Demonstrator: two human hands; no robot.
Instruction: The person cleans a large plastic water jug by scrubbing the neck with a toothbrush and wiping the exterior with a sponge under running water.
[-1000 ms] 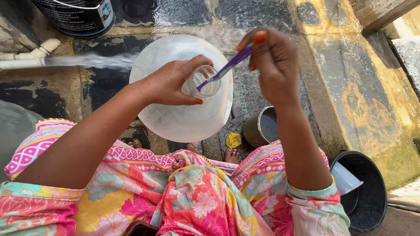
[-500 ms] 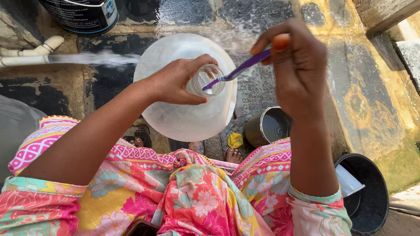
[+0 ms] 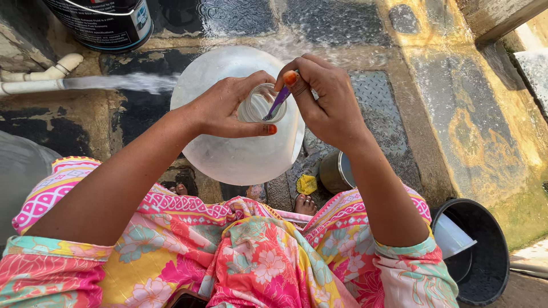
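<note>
Above the round white plastic basin, the left hand gripped a small clear glass jar while the right hand pinched a purple brush inside it, scrubbing apparently unfinished.

Much of what we see here is partial. Our left hand wraps the clear jar, hiding its sides and base, and our right hand covers the handle of the purple brush, whose tip is lost inside the glass. The dark drum is cut off by the top edge, the black bucket partly by our sleeve. The metal pot shows only a sliver beneath our forearm.
</note>
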